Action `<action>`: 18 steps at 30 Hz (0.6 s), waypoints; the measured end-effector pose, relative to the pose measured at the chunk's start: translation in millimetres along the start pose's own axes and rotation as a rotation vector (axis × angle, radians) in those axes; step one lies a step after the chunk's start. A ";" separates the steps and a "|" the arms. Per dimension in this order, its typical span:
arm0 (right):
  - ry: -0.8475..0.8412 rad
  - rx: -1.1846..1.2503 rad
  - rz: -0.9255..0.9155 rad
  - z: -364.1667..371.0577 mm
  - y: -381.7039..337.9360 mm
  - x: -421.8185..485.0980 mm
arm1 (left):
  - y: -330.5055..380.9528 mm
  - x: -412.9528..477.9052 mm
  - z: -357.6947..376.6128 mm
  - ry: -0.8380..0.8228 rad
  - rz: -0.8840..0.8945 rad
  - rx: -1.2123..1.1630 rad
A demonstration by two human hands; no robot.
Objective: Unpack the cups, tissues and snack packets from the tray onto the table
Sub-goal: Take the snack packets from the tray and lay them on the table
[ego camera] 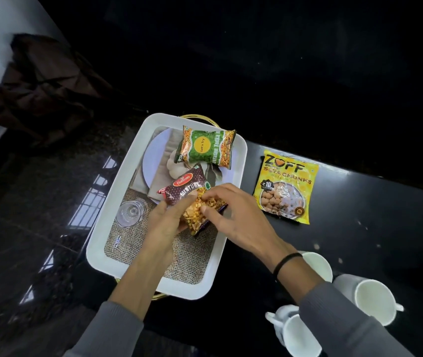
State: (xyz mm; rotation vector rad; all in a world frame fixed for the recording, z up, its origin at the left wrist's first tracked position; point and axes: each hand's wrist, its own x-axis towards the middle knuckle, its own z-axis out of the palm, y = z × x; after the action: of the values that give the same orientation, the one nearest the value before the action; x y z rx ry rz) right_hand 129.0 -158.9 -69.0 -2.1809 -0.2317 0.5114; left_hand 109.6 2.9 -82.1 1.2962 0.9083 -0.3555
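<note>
A white rectangular tray point(107, 233) with a printed base sits on the black table. Both hands are over its middle: my left hand point(165, 225) and my right hand point(233, 215) together grip a maroon Haldiram's mixture packet point(188, 188), held just above the tray. A green snack packet point(205, 146) lies at the tray's far end. A yellow Zoff soya chunks packet point(286, 186) lies on the table to the right of the tray. Three white cups point(372, 297) point(299, 336) point(317, 265) stand on the table at the lower right, partly hidden by my right forearm.
The black table point(359, 235) extends right and back into darkness. Left of the tray a glossy dark floor point(24, 202) reflects a window. A brown cloth or bag point(40, 86) lies at the upper left by a white wall.
</note>
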 end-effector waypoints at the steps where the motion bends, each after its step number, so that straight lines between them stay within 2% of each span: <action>1: 0.035 0.015 0.007 -0.3 0.6 -2.2 | 1.5 -0.5 -0.4 -0.003 0.004 -0.017; 5: 0.131 0.161 0.110 -2.5 2.2 -7.5 | 8.6 -7.5 1.4 -0.065 0.083 -0.016; 10: 0.065 0.466 0.202 -18.2 12.7 -5.5 | 17.6 -14.9 3.5 -0.303 0.176 -0.124; 14: 0.060 0.593 0.186 -32.1 27.3 -6.8 | 21.9 -11.5 9.8 -0.433 0.198 -0.055; 16: 0.098 0.663 0.221 -37.4 32.8 -9.0 | 24.2 -12.2 19.6 -0.436 0.153 -0.016; 18: 0.113 0.770 0.332 -41.8 35.5 -11.0 | 25.1 -14.0 33.4 -0.377 0.118 0.029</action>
State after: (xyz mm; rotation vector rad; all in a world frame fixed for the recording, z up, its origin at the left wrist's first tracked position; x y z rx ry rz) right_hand 136.9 -214.3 -71.2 -1.4809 0.3496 0.5428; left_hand 130.8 -24.5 -55.0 1.2487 0.5086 -0.5015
